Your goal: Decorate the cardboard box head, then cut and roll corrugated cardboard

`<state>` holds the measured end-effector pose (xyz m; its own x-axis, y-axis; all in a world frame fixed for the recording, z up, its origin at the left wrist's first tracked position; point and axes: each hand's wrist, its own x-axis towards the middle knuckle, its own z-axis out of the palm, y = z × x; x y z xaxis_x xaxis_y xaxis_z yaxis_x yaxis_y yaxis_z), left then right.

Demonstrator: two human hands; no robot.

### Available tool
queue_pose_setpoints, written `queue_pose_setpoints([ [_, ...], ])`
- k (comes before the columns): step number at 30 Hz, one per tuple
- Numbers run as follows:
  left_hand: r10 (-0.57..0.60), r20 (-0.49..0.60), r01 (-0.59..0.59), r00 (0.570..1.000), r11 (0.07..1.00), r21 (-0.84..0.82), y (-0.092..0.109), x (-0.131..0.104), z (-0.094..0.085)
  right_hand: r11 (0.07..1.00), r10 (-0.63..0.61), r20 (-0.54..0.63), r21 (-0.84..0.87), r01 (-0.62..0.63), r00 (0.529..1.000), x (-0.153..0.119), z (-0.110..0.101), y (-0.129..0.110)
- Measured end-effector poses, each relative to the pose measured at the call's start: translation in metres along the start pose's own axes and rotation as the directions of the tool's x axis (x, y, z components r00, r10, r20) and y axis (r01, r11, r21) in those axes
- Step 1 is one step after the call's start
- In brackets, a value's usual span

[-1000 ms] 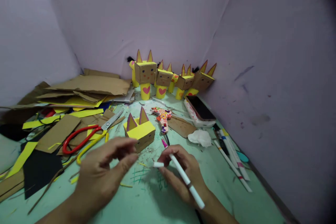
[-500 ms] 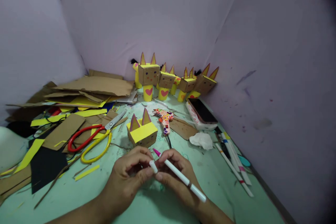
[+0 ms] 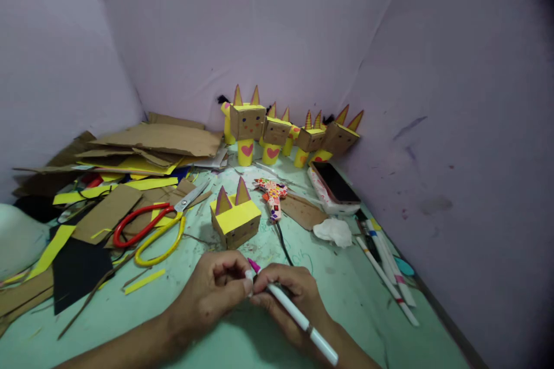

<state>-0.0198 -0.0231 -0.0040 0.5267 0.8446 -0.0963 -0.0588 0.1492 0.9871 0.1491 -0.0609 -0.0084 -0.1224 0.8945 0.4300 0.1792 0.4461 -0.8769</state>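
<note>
My left hand (image 3: 210, 294) pinches a small white piece (image 3: 250, 277) between thumb and fingers; most of it is covered. In my right hand (image 3: 298, 294) is a white marker (image 3: 295, 310) with a magenta front end, its barrel slanting down to the right. The fingertips of both hands come close together, near the magenta end. Just beyond them stands a small cardboard box (image 3: 242, 233) with a yellow top and two pointed, purple-edged ears. Behind it to the right lies a glue gun (image 3: 274, 202) covered in a floral pattern, its black cord trailing towards my hands.
Red-and-yellow-handled scissors (image 3: 149, 233) lie left among paper scraps and stacked cardboard (image 3: 160, 139). Several box-headed figures (image 3: 247, 122) line the back wall. At right are a phone (image 3: 335, 181), a crumpled white tissue (image 3: 333, 232) and several markers (image 3: 389, 282).
Both hands have moved slightly lower and closer together. The marker has shifted down and left, and more of the white piece is now hidden by my fingers.
</note>
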Motion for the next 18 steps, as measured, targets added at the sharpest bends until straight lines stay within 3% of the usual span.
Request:
queue_pose_setpoints([
  [3, -0.070, 0.001, 0.070, 0.998, 0.996, -0.053, -0.001, 0.000, 0.000, 0.990, -0.128, 0.011, -0.049, 0.129, 0.992, 0.002, 0.001, 0.000],
  [7, -0.209, 0.002, 0.208, 0.978, 0.968, -0.142, 0.006, 0.002, 0.007, 0.984, -0.166, 0.024, -0.066, 0.167, 0.986, 0.000, -0.005, 0.000],
  [10, -0.267, -0.033, 0.247, 0.963, 0.924, -0.292, 0.015, 0.004, 0.011, 0.995, -0.092, -0.015, 0.043, 0.092, 0.996, -0.007, -0.013, 0.000],
  [13, -0.267, -0.068, 0.222, 0.961, 0.895, -0.387, 0.020, 0.006, 0.012, 0.974, 0.078, -0.063, 0.216, -0.062, 0.995, -0.013, -0.017, 0.001],
  [16, -0.255, -0.084, 0.203, 0.963, 0.895, -0.397, 0.018, 0.007, 0.011, 0.849, 0.258, -0.076, 0.494, -0.189, 0.963, -0.012, -0.017, 0.002],
  [18, -0.231, -0.083, 0.182, 0.970, 0.904, -0.387, 0.015, 0.008, 0.011, 0.746, 0.314, -0.076, 0.636, -0.196, 0.947, -0.009, -0.016, 0.001],
])
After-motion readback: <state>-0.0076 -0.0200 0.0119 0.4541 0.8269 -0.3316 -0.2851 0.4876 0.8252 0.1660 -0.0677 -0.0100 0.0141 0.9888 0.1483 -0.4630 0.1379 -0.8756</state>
